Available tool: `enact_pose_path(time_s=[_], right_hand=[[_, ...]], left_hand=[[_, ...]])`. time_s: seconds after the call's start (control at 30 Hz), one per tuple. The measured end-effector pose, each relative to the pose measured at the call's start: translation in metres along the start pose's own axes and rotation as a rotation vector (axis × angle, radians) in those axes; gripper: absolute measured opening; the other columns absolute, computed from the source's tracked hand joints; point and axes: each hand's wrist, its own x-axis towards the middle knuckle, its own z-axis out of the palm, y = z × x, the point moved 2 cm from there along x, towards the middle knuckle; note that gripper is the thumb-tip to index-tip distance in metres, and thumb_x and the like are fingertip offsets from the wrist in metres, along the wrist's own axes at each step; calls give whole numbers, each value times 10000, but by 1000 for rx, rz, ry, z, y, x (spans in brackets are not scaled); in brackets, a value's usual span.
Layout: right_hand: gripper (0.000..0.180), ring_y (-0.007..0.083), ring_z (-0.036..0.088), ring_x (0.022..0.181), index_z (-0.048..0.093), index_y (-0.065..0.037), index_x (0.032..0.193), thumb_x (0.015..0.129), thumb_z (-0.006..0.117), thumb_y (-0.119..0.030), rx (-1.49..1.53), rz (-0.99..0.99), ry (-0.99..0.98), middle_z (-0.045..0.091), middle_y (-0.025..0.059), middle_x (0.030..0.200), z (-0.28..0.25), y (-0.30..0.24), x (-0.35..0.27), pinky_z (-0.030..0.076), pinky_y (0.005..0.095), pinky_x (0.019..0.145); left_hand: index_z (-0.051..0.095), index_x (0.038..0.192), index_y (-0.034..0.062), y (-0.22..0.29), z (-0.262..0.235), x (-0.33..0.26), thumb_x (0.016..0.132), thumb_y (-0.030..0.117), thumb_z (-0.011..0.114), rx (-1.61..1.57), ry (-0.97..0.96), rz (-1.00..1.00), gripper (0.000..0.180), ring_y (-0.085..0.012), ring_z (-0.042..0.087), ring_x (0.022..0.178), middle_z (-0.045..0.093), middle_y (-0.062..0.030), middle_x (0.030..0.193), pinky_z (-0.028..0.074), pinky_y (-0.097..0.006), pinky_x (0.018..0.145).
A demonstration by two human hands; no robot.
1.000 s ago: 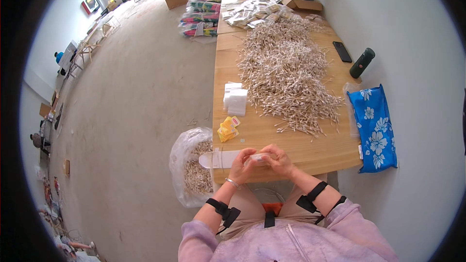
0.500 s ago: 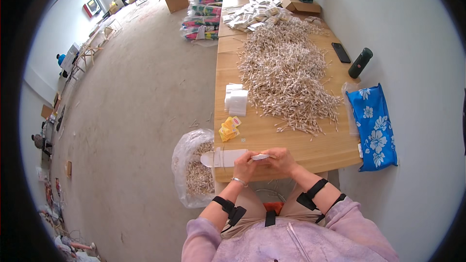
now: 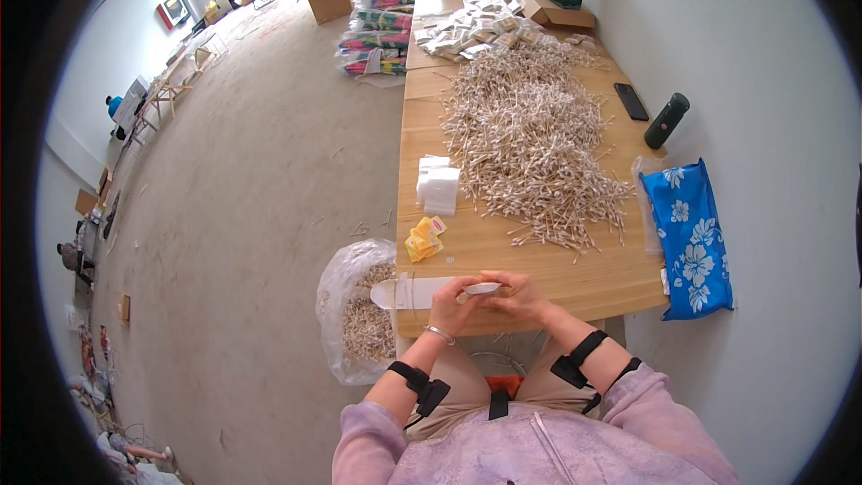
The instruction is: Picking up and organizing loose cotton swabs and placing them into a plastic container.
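At the table's near edge, my left hand (image 3: 452, 304) and my right hand (image 3: 519, 295) are closed on a small flat white packet (image 3: 483, 288) between them. Its contents are too small to make out. Beside my left hand lies a long white strip (image 3: 429, 293) with a rounded end that juts past the table's left edge. Beyond it are several yellow cards (image 3: 424, 241) and a stack of small clear plastic bags (image 3: 440, 190). A large heap of cotton swabs (image 3: 539, 135) covers the middle of the table (image 3: 512, 260).
Left of the table stands a clear sack (image 3: 332, 314) of cotton swabs. Filled packets (image 3: 476, 27) are piled at the far end, near an open carton (image 3: 557, 13). Along the right lie a black phone (image 3: 630, 100), a dark green bottle (image 3: 667, 119) and a blue flowered bag (image 3: 691, 242).
The white packet has moved slightly right and now shows more of its flat face. Both hands have shifted a little around it and keep their hold.
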Motion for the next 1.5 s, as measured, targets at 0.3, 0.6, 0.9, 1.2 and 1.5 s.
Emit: enact_pose_path(time_s=[0.3, 0.6, 0.9, 1.2, 1.5], right_hand=[[250, 231, 663, 823, 686, -102, 1010, 765, 723, -135, -101, 83, -65, 689, 118, 918, 4, 5, 4, 509, 326, 732], [375, 250, 650, 967, 641, -63, 1122, 768, 728, -150, -120, -126, 93, 674, 140, 1037, -1, -12, -2, 500, 337, 846], [178, 219, 676, 877, 707, -44, 961, 802, 694, -122, -22, 16, 74, 697, 135, 957, -9, -7, -3, 521, 304, 762], [75, 111, 588, 876, 638, -20, 842, 828, 655, -92, -17, 76, 65, 657, 41, 906, -6, -2, 2, 467, 265, 784], [38, 61, 523, 832, 582, -63, 798, 822, 602, -41, 550, 271, -23, 577, -9, 914, 0, 7, 7, 434, 219, 757]], left_hand=[[637, 929, 53, -3, 2, 2, 749, 33, 717, 273, 17, 28, 198, -267, 676, 818, 676, -148, 877, 520, -326, 703], [639, 1010, 34, 9, -2, -4, 770, 78, 723, 34, 123, 111, 258, -223, 662, 924, 688, -107, 916, 502, -326, 832], [677, 958, 19, -4, -8, -4, 814, 75, 700, -40, 21, 49, 157, -117, 625, 846, 685, -58, 894, 495, -255, 775], [659, 880, 7, -6, -2, 6, 821, 125, 694, -191, 19, -104, 136, -86, 613, 753, 675, -36, 793, 489, -247, 687], [623, 832, 38, -21, 1, 12, 826, 107, 666, -506, -29, -259, 82, -20, 507, 691, 594, 43, 763, 414, -171, 611]])
